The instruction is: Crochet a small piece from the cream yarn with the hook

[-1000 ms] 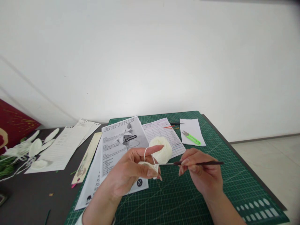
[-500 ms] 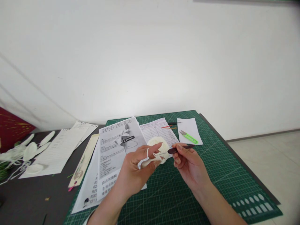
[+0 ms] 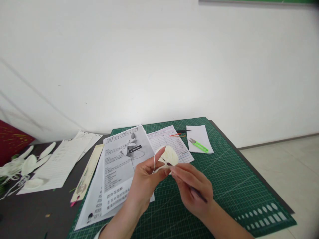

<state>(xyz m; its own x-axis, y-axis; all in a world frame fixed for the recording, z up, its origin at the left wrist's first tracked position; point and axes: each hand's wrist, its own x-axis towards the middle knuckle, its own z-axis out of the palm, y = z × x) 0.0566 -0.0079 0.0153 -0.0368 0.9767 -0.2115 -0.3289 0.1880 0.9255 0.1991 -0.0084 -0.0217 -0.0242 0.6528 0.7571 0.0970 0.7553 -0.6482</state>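
Observation:
My left hand (image 3: 144,181) pinches a small white crochet piece (image 3: 159,168) between thumb and fingers. A strand of white yarn (image 3: 154,162) loops over its raised index finger. In my right hand (image 3: 193,187) is a crochet hook (image 3: 199,194) with a dark handle, which slants down across the palm. The hook's tip meets the piece at my left fingertips, where the fingers partly hide it. Just behind both hands sits a ball of cream-white yarn (image 3: 171,154).
A green cutting mat (image 3: 229,179) covers the dark table, with printed sheets (image 3: 117,166) on its left part. Green thread snips (image 3: 199,145) rest on white paper (image 3: 198,131). Farther left lie a ruler-like strip (image 3: 87,174), handwritten sheets (image 3: 62,162) and white crocheted petals (image 3: 30,164).
My right hand has turned over and moved down and in to my left hand. The hook handle, nearly level before, now slopes down to the right. The view has shifted slightly.

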